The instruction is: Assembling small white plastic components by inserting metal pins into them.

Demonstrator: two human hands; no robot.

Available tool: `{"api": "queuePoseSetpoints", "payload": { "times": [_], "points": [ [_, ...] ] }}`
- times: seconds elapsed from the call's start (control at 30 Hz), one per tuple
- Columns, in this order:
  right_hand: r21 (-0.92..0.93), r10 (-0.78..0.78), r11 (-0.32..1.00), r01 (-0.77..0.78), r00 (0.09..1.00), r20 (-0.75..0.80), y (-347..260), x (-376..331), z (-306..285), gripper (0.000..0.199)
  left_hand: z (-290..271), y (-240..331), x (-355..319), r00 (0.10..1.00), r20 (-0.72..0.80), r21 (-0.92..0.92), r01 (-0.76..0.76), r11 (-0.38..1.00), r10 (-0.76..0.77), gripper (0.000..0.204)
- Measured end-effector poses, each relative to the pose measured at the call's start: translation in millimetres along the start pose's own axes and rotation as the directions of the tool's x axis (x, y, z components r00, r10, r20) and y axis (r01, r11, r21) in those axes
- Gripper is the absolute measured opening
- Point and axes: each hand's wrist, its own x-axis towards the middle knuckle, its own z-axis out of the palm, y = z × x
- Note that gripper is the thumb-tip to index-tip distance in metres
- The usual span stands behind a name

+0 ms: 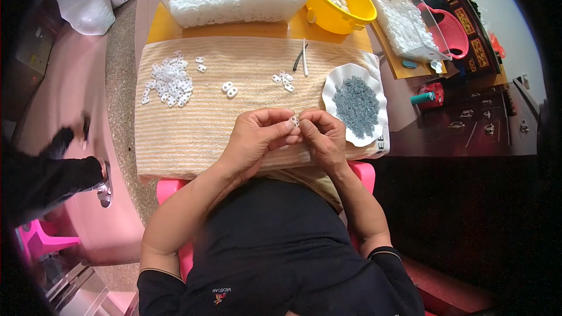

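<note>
A small white plastic piece (294, 120) is being pinched between the fingertips of both hands, just above the near edge of a striped beige cloth (193, 129) that is being used as the work surface. The left hand (257, 137) is being curled narrowly around the piece from the left, with its thumb and forefinger closed on it, while the right hand (324, 134) is being pressed against it from the right, fingers bent in tight. Just beside the right hand, a white scalloped dish (342, 79) filled with small grey-blue parts (357, 104) is being kept at the cloth's right edge. Farther out on the cloth, a pair of joined white pieces (229, 89) and a small cluster of white pieces (283, 80) are being left loose, and a larger heap of white pieces (170, 82) is being kept toward the left. A thin white stick and a dark one (302, 58) are being left side by side near the far edge of the cloth. Beyond the cloth, a clear plastic bin (234, 9) packed with white pieces is being kept on an orange surface, with a yellow bowl (342, 11) just to its right and a second clear bin (404, 23) of white pieces farther right.
</note>
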Motion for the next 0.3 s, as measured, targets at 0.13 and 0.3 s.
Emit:
{"api": "queuePoseSetpoints", "payload": {
  "times": [0.13,0.3],
  "points": [
    [-0.030,-0.017,0.999,0.018,1.000,0.012,-0.1,-0.2,0.1,0.012,0.2,1.1,-0.8,1.000,0.002,0.012,-0.003,1.000,0.002,0.019],
    [-0.044,-0.017,0.999,0.017,1.000,0.011,1.5,-0.2,-0.6,0.011,-0.7,0.7,-0.1,1.000,0.004,0.017,0.002,1.000,-0.002,0.020]
  ]
}}
